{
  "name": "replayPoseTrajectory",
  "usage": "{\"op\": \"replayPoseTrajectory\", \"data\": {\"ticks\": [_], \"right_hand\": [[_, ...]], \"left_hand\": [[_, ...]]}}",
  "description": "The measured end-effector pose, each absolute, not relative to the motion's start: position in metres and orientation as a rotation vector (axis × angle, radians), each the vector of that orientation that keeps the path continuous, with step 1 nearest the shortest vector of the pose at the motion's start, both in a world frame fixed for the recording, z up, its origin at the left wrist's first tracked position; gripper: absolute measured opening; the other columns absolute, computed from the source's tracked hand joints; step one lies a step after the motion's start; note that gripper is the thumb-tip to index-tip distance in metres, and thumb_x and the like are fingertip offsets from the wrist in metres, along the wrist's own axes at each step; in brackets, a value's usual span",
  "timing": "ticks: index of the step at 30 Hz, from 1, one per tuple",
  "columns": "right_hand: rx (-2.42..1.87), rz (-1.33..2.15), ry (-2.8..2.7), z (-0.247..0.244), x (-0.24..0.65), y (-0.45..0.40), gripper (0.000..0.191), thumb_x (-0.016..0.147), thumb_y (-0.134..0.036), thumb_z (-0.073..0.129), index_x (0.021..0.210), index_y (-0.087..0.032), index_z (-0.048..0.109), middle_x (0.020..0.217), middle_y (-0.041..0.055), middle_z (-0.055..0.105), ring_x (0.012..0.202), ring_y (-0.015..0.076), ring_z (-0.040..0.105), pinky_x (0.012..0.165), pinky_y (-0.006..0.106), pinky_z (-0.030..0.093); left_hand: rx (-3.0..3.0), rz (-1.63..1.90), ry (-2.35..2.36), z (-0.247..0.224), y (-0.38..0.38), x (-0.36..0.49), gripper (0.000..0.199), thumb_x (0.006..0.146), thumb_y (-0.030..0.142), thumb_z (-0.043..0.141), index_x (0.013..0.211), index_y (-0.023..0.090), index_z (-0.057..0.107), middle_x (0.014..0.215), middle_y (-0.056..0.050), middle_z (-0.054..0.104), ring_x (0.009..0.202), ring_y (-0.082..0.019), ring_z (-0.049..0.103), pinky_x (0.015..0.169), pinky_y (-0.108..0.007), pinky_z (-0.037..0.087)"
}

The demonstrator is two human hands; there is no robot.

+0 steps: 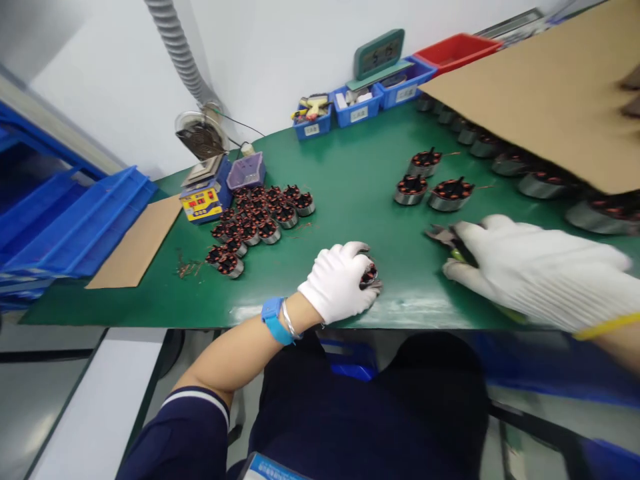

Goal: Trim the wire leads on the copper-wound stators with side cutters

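My left hand (340, 280), in a white glove with darkened fingertips, is closed around a motor stator (369, 275) near the table's front edge. Its copper windings show between thumb and fingers; the glove hides the rest. Further right, my gloved right hand (505, 263) grips a pair of cutting pliers (457, 248), jaws pointing left, slightly blurred. Just beyond the pliers stand three stators (451, 195) with metal rims and black-and-copper tops, two of them with a loose wire sticking out. To the left, a cluster of several more stators (257, 217) sits close together.
Cardboard (540, 93) lies over rows of stators at the right. Blue bins (357, 110), a red bin (457, 53) and a clock (379, 55) line the back. Wire scraps (189, 267) lie left, near a purple box (247, 171) and a yellow-blue device (205, 200).
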State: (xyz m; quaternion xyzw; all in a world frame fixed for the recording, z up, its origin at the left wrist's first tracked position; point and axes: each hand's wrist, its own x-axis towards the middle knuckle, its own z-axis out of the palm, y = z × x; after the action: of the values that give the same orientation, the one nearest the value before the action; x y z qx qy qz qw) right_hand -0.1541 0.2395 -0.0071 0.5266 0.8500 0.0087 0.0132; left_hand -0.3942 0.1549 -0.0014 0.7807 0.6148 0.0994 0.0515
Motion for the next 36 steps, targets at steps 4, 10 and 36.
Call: {"op": "replayPoseTrajectory", "data": {"ticks": [4,10,36], "right_hand": [[1.517,0.226,2.528,0.005,-0.161,0.237,0.053,0.099,-0.054,0.037,0.124,-0.013,0.059,0.110,0.0205,0.061,0.089,0.0360,0.064,0.070,0.044,0.044],[1.091,-0.089,3.168,-0.012,-0.164,0.235,0.087,0.073,-0.070,0.071,0.132,-0.007,0.062,0.126,0.0249,0.063,0.112,0.0425,0.060,0.093,0.051,0.049],[1.449,-0.618,2.877,-0.014,-0.187,0.224,0.033,0.091,-0.047,0.047,0.077,-0.024,0.065,0.069,0.0054,0.066,0.057,0.0205,0.058,0.050,0.030,0.035]], "left_hand": [[2.205,0.494,1.889,-0.007,0.164,-0.383,0.065,0.063,0.057,0.088,0.110,0.019,0.063,0.151,-0.015,0.052,0.116,-0.034,0.065,0.100,-0.047,0.053],[1.915,0.498,1.666,0.004,0.161,-0.412,0.153,0.038,0.061,0.095,0.162,0.014,0.017,0.157,-0.022,0.045,0.140,-0.042,0.050,0.115,-0.054,0.045],[1.985,0.605,1.598,-0.015,0.171,-0.393,0.092,0.067,0.044,0.082,0.149,0.022,0.045,0.130,-0.008,0.069,0.120,-0.032,0.066,0.103,-0.043,0.055]]}}
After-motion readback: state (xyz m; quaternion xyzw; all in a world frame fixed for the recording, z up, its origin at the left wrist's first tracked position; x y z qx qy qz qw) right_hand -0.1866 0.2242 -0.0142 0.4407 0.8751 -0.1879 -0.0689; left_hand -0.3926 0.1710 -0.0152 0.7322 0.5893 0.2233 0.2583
